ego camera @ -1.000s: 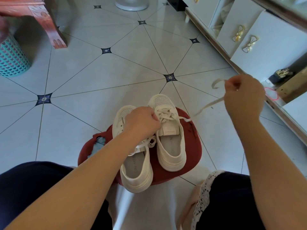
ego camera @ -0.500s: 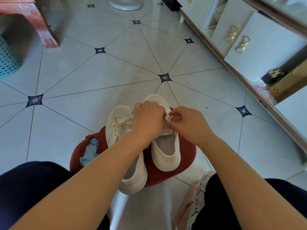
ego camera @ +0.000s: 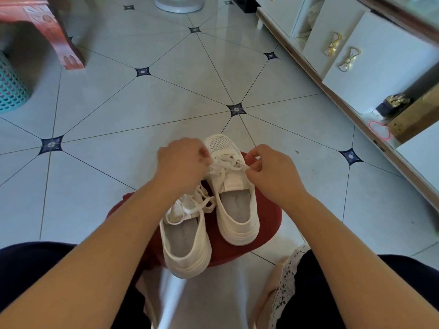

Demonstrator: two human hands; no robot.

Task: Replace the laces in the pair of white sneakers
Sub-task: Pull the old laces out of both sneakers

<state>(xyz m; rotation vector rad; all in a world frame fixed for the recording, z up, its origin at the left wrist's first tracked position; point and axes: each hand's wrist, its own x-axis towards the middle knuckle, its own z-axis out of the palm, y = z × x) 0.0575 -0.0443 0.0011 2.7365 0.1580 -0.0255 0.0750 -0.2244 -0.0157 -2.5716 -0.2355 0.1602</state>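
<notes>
Two white sneakers stand side by side on a dark red stool (ego camera: pixel 268 224), toes pointing away from me. The right sneaker (ego camera: pixel 235 205) has a white lace (ego camera: pixel 225 163) crossing its eyelets. My left hand (ego camera: pixel 181 162) pinches that lace on the shoe's left side, and my right hand (ego camera: pixel 273 172) pinches it on the right side, both over the front of the shoe. The left sneaker (ego camera: pixel 185 243) lies nearer to me, its front hidden under my left wrist, with loose lace ends (ego camera: pixel 202 200) piled on its tongue.
White cabinets with gold bow handles (ego camera: pixel 342 55) run along the right. A red wooden table leg (ego camera: pixel 69 51) and a teal basket (ego camera: pixel 9 89) stand at the left. A white fan base (ego camera: pixel 179 3) sits at the back. My knees flank the stool on the tiled floor.
One second ago my right hand held the lace pulled out high to the right. It came back to the right sneaker, and both hands now pinch the lace over its eyelets.
</notes>
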